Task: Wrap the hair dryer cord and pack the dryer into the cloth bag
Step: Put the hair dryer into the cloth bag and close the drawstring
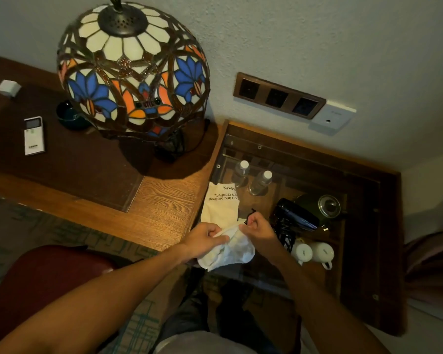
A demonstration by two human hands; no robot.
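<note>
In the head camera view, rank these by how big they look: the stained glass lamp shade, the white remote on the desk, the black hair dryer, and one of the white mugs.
1. Lamp shade, though it sits nearest the camera.
2. Hair dryer.
3. Remote and mug: too alike to rank.

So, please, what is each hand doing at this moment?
Left hand: closed, gripping the cloth bag at its mouth.
Right hand: closed, pinching the bag's black drawstring.
</note>
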